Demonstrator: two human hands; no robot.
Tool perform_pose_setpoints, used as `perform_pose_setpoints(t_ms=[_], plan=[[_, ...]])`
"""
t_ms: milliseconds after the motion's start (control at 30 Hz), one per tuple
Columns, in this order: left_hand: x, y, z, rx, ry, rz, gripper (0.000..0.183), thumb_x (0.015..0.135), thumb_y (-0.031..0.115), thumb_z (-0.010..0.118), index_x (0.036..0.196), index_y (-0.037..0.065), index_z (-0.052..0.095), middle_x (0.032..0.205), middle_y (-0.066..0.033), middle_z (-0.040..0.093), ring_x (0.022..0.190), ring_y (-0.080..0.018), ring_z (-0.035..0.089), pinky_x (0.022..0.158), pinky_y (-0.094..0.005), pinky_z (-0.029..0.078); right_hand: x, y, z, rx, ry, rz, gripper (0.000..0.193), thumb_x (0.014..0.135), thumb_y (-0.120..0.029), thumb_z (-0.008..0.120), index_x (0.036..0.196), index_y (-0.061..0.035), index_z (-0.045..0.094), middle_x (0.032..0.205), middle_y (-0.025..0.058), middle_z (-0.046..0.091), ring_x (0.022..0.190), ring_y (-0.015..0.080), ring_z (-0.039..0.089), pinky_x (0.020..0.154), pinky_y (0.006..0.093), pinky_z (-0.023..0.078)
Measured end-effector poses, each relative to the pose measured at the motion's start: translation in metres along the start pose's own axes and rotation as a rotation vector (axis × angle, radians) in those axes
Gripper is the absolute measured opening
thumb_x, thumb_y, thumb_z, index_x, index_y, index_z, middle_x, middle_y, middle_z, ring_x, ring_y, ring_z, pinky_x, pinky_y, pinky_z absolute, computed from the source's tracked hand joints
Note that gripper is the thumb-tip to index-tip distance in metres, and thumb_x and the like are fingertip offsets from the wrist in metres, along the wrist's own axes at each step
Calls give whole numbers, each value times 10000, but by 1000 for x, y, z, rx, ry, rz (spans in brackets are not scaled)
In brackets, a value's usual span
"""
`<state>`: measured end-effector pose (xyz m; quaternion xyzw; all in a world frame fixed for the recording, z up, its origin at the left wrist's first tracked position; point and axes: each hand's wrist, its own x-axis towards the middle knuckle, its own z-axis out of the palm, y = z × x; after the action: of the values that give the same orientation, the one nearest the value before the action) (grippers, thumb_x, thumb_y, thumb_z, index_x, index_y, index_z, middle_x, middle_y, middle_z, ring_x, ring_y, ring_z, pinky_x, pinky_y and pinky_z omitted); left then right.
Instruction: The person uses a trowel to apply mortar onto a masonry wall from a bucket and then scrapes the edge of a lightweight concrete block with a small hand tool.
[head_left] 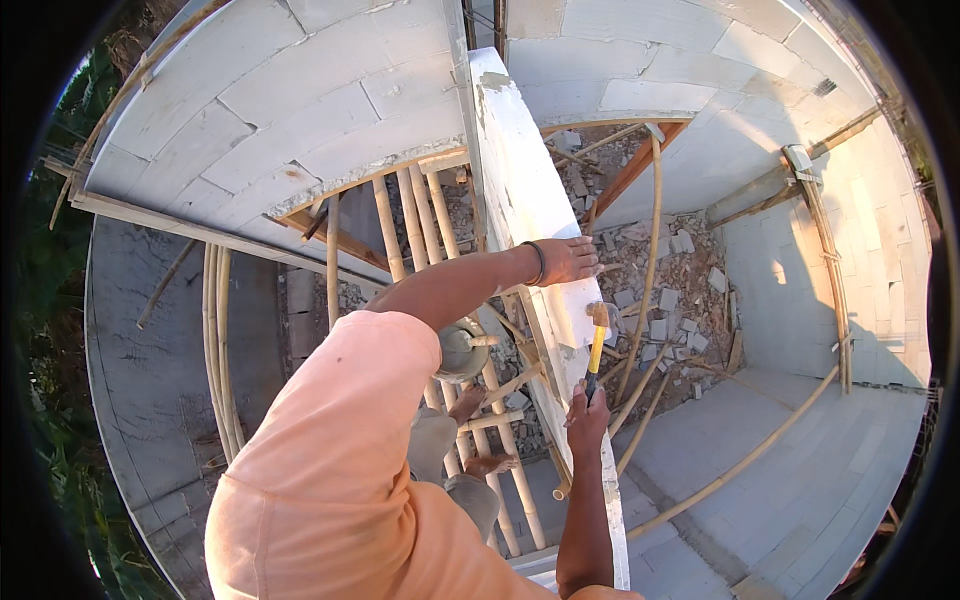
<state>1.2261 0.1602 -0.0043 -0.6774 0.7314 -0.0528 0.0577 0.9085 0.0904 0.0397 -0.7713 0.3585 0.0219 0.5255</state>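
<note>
My left hand (pixel 568 261), a dark band at its wrist, lies flat with fingers stretched out on a white block of the narrow wall (pixel 520 170). Closed around the dark grip of a hammer (pixel 596 350) is my right hand (pixel 588 415), nearer to me along the same wall. The hammer has a yellow and black handle, and its head is at the wall's right edge, just beyond the right hand. Whether the head touches the block I cannot tell.
Bamboo poles (pixel 412 215) form a platform under my bare feet (pixel 490 465). On it stands a round container (pixel 462 352) with a wooden-handled tool. Broken blocks and rubble (pixel 665 300) lie far below on the right. Block walls (pixel 290 110) and leaning bamboo poles (pixel 655 240) surround me.
</note>
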Motion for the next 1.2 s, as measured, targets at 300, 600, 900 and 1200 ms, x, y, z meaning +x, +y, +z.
perform_pose_setpoints(t_ms=[300, 600, 900, 1200], plan=[[-35, 28, -58, -365, 114, -592, 889, 744, 133, 664, 1484, 24, 183, 1551, -142, 195, 1451, -289, 142, 1192, -445, 97, -64, 19, -14, 253, 115, 46, 170, 923, -148, 590, 994, 5, 573, 595, -9, 515, 449, 56, 462, 415, 249, 367], [-143, 167, 71, -1026, 341, -1510, 710, 864, 278, 633, 1403, -36, 295, 1372, -273, 452, 1306, -346, 431, 1074, -374, 359, -207, 120, 25, 39, 11, 77, 189, 877, -184, 660, 890, -12, 582, 609, 56, 557, 491, 121, 533, 468, 316, 426], [-306, 455, 23, -1402, -1148, -1169, 724, 904, 643, 411, 1218, 18, 596, 1216, -183, 610, 1145, -331, 565, 943, -448, 446, -348, 289, -27, -111, -8, 320, 288, 832, -243, 671, 872, 19, 560, 750, 224, 629, 720, 398, 629, 633, 466, 465], [-205, 482, 19, -1064, -739, -812, 536, 932, 444, 451, 1250, 21, 541, 1194, -235, 591, 1130, -387, 551, 947, -446, 432, -413, 354, -118, -282, 151, 350, 265, 843, -232, 644, 849, 10, 536, 688, 229, 596, 677, 430, 603, 611, 483, 451]])
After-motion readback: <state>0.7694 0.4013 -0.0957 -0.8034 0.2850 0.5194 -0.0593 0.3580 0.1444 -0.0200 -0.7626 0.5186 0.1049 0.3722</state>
